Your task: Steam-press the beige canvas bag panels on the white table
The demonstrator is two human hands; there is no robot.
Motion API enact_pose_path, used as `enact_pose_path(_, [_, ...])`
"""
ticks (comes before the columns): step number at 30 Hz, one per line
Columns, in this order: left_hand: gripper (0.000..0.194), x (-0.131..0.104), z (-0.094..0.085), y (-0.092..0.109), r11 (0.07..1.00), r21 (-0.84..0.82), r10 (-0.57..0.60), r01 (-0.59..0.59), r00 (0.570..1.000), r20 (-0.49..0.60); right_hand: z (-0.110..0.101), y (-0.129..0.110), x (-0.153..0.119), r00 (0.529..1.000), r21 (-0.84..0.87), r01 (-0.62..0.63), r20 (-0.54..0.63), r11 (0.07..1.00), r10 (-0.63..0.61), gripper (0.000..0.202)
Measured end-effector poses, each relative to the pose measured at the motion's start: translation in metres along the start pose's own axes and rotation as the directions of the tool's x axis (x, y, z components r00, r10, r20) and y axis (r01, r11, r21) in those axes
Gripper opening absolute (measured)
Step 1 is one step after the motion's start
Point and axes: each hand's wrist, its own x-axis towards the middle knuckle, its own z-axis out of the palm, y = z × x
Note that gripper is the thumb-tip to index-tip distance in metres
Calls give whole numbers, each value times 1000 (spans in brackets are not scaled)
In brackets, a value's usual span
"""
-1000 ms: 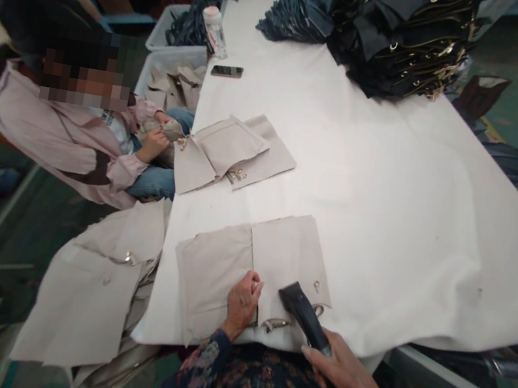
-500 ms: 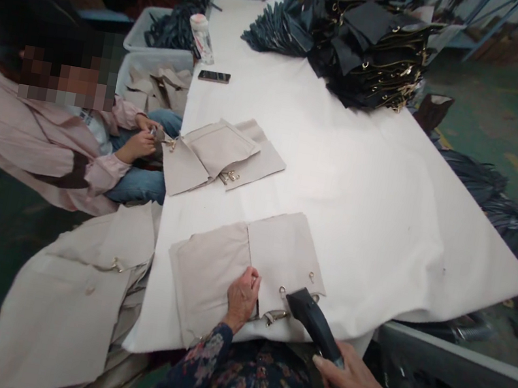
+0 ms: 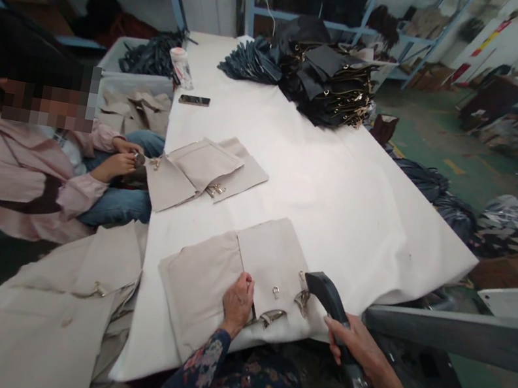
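Note:
A flat beige bag (image 3: 206, 271) with small metal fittings (image 3: 276, 291) along its near side lies in front of me. My left hand (image 3: 238, 300) rests on its middle, fingers closed in a pinch at the edge of the overlapping panel. In my right hand (image 3: 353, 342) is a black hose nozzle (image 3: 326, 292), gripped around its shaft. The nozzle's flat tip is over the bag's right corner, close to a metal fitting; whether it touches I cannot tell. The hose runs down toward my body.
A co-worker (image 3: 18, 174) sits at left, hands on a metal part of another beige bag (image 3: 194, 166). Beige bags (image 3: 45, 310) drape beside the white table (image 3: 339, 187). Black bags (image 3: 326, 86), a phone (image 3: 194, 100) and a bottle (image 3: 180, 68) stand farther back. A grey beam (image 3: 454, 336) is at right.
The nozzle has moved away from the lower metal fittings to the bag's outer right corner. My left hand keeps its place on the bag. The camera view has tilted up.

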Motion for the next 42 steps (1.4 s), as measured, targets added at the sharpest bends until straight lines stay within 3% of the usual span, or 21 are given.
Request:
enact_pose_path(7, [10, -1, 1, -1, 1000, 15, 22, -22, 1000, -13, 1, 28, 20, 997, 39, -8, 72, 999, 6, 42])
enact_pose_path(11, [10, -1, 1, 1, 999, 35, 26, -26, 1000, -16, -1, 24, 45, 996, 55, 28, 80, 998, -33, 42])
enact_pose_path(16, [11, -1, 4, 2, 997, 74, 20, -19, 1000, -8, -24, 10, 66, 993, 99, 114, 16, 988, -116, 41])
enact_pose_path(19, [9, 0, 7, 2, 996, 86, 28, -28, 1000, -4, -39, 8, 58, 990, 125, 144, -23, 982, -142, 40])
enact_pose_path(22, [10, 2, 7, 2, 996, 85, 42, -41, 999, -9, -42, 13, 42, 991, 134, 132, -25, 982, -130, 39])
enact_pose_path(26, [16, 2, 0, 2, 995, 51, 89, -89, 996, 1, -27, 24, 21, 996, 129, 80, 23, 988, -84, 40])
enact_pose_path(30, [28, -10, -16, -4, 978, 9, 206, -207, 978, 38, -12, 34, 6, 996, 179, 92, -2, 979, -93, 39])
enact_pose_path(33, [45, -20, -24, -10, 904, 88, 413, -419, 908, 75, -6, 35, -4, 996, 179, 90, -25, 980, -87, 39])
enact_pose_path(36, [38, -14, -28, -11, 705, 264, 651, -658, 749, 126, -2, 34, -16, 994, 164, 104, -43, 981, -99, 39])
enact_pose_path(39, [23, 8, -32, -8, 531, 361, 745, -767, 625, 233, 3, 34, -29, 990, 156, 139, -28, 978, -137, 36])
enact_pose_path(42, [20, 32, -39, -7, 432, 348, 778, -832, 539, 323, 10, 40, -41, 988, 114, 152, -30, 982, -149, 37])
